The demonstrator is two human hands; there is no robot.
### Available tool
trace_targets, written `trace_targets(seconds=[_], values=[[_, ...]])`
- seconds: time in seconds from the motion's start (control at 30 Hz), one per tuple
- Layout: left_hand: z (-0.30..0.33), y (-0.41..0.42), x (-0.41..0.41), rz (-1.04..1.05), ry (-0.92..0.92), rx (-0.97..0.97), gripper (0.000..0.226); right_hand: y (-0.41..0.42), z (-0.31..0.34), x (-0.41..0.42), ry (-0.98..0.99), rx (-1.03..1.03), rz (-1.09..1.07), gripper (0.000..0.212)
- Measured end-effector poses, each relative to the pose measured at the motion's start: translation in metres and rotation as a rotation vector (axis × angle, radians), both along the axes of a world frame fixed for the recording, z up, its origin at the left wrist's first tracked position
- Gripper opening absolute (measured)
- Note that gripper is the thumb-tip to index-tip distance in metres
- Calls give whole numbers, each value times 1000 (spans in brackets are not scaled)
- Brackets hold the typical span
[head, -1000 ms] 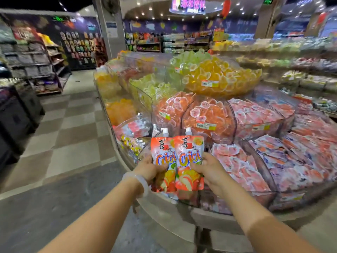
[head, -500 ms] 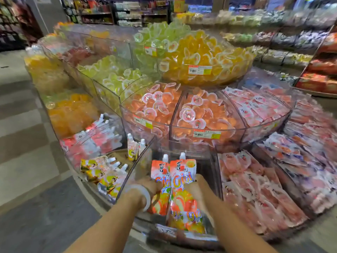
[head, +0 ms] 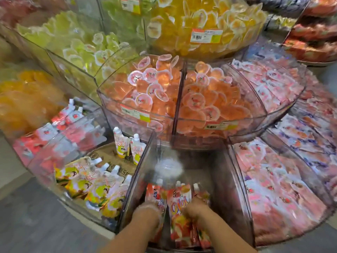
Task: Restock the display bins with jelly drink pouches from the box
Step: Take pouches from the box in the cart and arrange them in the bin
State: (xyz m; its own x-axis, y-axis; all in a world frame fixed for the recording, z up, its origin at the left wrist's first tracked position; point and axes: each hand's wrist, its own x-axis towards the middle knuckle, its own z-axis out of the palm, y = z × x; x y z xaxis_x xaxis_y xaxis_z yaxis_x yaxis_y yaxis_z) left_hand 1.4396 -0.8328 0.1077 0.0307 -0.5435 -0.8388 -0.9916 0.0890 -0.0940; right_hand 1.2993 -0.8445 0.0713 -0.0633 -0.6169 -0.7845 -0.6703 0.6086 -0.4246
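Both hands (head: 145,213) have lowered orange pouches (head: 179,203) into the bin (head: 235,203).

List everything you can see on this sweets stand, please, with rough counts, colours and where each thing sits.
Orange spouted jelly drink pouches: at least three, orange-red, in the near middle clear bin, both hands on them.
Yellow spouted pouches: many, yellow-white, bin to the left.
Red spouted pouches: many, red-white, bin further left.
Orange jelly cups: many, orange-pink, two middle-tier bins.
Yellow jelly cups: many, top bin.
Green jelly cups: many, pale green, upper left.
Pink flat packets: many, bins at right.
Left hand: one, grip on a pouch.
Right hand: one, grip on a pouch.
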Motion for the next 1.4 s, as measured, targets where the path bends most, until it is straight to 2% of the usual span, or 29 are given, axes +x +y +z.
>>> trace_targets(seconds=[0.03,0.1,0.2,0.3,0.4,0.47,0.5,0.6,0.73,0.8,0.9,1.0,1.13,1.23,1.33,1.4], values=[[0,2,-2,-16,-33,-21,54,-1,2,2,46,37,17,42],[-4,1,-10,-25,25,-114,48,-4,1,7,171,58,113,44],[-4,-5,-9,-6,125,-204,53,-6,3,10,207,62,193,47],[-11,-9,0,83,146,-151,60,-5,3,8,58,126,55,35],[-14,-13,3,170,173,-123,53,0,6,4,-129,224,-35,12],[-15,-17,4,183,179,-127,50,0,4,5,-83,259,-5,11],[-14,-18,5,178,179,-115,51,0,2,7,-18,248,78,7],[-20,-18,6,135,175,-87,67,-1,-1,11,254,105,408,39],[-33,-11,1,34,219,-110,100,1,1,5,430,-107,535,71],[-41,-10,0,-47,184,-44,105,3,2,4,484,-169,597,86],[-45,-13,-2,-159,104,12,111,8,-4,1,418,-71,595,94],[-48,-16,-7,-256,50,7,105,7,-16,-10,391,62,604,100],[-56,-15,-13,-149,5,-7,104,8,-29,-9,434,61,563,99],[-48,-15,-15,-152,-18,-10,100,10,-22,-5,440,30,583,94],[-22,-16,-17,-277,23,-125,89,3,7,-10,365,-89,719,74],[-1,-25,-21,-301,102,-225,82,-1,40,-16,334,-134,660,55]])
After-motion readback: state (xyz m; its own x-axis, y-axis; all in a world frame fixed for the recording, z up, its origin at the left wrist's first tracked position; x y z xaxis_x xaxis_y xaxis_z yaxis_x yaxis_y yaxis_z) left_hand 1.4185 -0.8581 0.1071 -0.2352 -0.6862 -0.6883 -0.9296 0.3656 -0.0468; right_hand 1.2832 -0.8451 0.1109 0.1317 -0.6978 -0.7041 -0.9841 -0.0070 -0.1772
